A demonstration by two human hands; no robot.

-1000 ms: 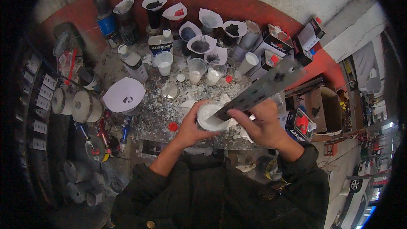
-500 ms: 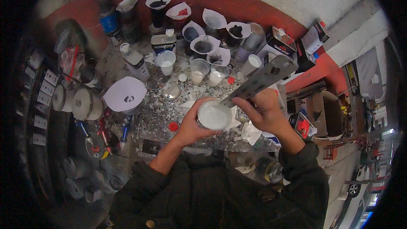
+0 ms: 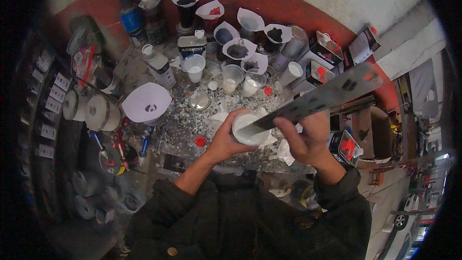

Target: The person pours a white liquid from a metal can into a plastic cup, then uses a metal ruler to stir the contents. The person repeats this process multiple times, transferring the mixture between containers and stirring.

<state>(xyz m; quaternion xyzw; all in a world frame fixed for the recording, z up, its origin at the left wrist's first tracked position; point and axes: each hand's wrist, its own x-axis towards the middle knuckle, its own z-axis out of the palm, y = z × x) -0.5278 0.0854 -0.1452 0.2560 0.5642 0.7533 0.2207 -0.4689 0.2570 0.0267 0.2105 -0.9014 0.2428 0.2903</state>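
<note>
Over the cluttered, paint-spattered workbench [image 3: 187,125], the left hand [image 3: 226,139] wraps its fingers around a small round white plastic cup [image 3: 248,129] filled with white liquid, holding it just above the bench top near the person's chest. The right hand [image 3: 305,137] is closed around the lower part of a long flat grey metal stirring ruler [image 3: 317,101], whose near end dips into the cup while the far end slants up and to the right, marked with dark blotches. Both forearms come out of dark jacket sleeves [image 3: 337,197].

Behind the cup, further back on the bench, stand three clear plastic cups [image 3: 232,78] holding white liquid, a round tin lid [image 3: 198,100] and a small red cap [image 3: 199,140]. Along the red wall [image 3: 269,5] runs a row of white paper cone strainers [image 3: 238,48] stained with dark paint, set on cans. To the left rests a large white paper cone [image 3: 146,102], and beside it two rolls of pale masking tape [image 3: 91,110]. On the right sit rectangular black-and-red metal tins [image 3: 321,55], and one more such tin [image 3: 345,147] lies just beside the right wrist.
</note>
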